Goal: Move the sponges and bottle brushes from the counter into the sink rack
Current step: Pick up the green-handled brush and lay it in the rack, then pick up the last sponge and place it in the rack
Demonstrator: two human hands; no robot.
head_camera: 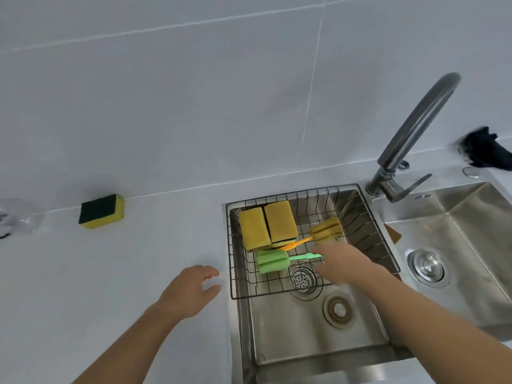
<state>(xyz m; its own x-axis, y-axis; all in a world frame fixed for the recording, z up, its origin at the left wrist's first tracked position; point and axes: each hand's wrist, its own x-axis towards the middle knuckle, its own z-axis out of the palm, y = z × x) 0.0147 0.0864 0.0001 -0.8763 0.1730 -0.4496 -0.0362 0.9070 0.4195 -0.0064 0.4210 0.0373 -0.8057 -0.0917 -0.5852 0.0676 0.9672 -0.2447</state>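
A wire sink rack hangs in the left basin. Two yellow sponges lie side by side in its far left part. A yellow bottle brush with an orange handle rests to their right. A green bottle brush lies in front of the sponges, handle pointing right. My right hand hovers over the rack at the tip of the green handle, fingers spread. My left hand hangs above the counter left of the rack, fingers apart, holding nothing. One yellow sponge with a dark green top sits on the counter by the wall.
A curved steel faucet rises behind the sink. The right basin has a round drain. A dark cloth lies at the far right by the wall. A clear glass object stands at the counter's left edge.
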